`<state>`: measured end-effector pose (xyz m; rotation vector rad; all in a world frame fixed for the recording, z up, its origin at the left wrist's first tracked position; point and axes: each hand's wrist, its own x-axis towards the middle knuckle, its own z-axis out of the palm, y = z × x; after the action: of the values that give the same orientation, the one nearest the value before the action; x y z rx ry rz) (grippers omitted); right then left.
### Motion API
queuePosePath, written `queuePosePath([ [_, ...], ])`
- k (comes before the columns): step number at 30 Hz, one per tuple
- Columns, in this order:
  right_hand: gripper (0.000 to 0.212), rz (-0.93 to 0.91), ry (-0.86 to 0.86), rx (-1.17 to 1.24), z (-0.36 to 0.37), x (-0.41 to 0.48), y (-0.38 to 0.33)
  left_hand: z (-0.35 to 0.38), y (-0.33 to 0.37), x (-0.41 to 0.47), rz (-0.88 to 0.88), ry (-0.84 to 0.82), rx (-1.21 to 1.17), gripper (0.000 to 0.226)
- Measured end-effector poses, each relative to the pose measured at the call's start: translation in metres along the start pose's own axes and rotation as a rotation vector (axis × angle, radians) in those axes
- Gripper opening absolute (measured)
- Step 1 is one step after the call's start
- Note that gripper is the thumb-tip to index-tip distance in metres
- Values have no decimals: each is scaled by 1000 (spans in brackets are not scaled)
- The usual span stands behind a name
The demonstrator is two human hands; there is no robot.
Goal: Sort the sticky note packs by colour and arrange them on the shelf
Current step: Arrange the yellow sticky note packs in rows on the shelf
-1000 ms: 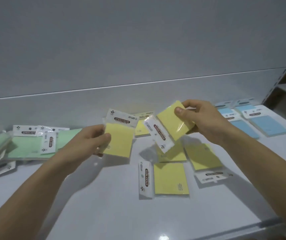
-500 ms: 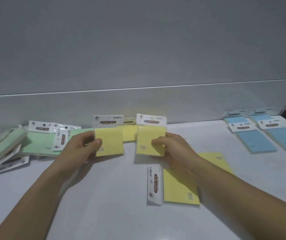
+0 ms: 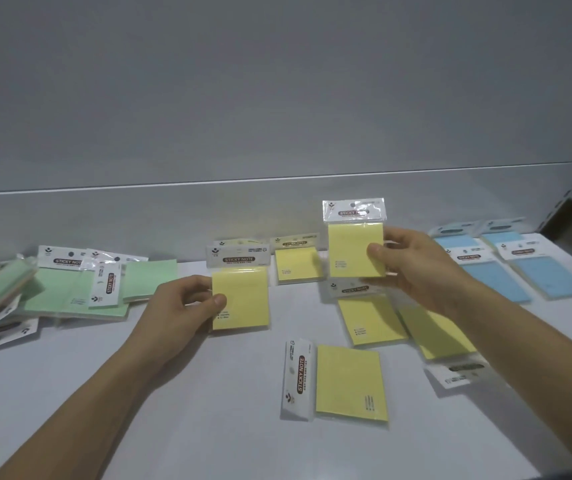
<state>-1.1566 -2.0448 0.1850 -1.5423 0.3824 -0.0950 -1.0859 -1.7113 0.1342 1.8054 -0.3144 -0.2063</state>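
left hand [image 3: 187, 306] pinches low yellow pack [image 3: 241, 299]; right hand [image 3: 416, 271] grips raised yellow pack [image 3: 352, 251]; both read STICKY NOTE

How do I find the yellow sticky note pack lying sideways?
Start on the flat white shelf, between the green packs at left and the blue packs at right. The square yellow plastic-wrapped pack lies nearest you. Unlike other yellow ones, its white label sits at its left.

A heap of sticky note packs [image 3: 80, 292] lies on the shelf [image 3: 208, 427] at the left. The middle packs [image 3: 350, 382] lie spread out. The right packs [image 3: 496, 282] sit side by side.
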Motion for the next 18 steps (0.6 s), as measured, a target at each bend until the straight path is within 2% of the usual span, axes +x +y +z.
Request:
queuePosePath([
  [2,21,-4,38,-140,-10,12,-4,-1,-2,1,14,25,30,26],
  [5,21,-2,104,-306,-16,32,0,-1,-4,3,36,53,71,20],
  [8,28,12,122,-332,-14,44,10,0,-4,3,61,82,156,15],
  [12,18,25,202,-336,-6,48,19,-4,-9,5,96,89,228,10],
  [15,28,8,272,-478,-5,54,24,-4,-12,5,131,116,361,11],
  [18,23,-5,289,-607,-2,53,21,0,-11,3,184,147,511,17],
])
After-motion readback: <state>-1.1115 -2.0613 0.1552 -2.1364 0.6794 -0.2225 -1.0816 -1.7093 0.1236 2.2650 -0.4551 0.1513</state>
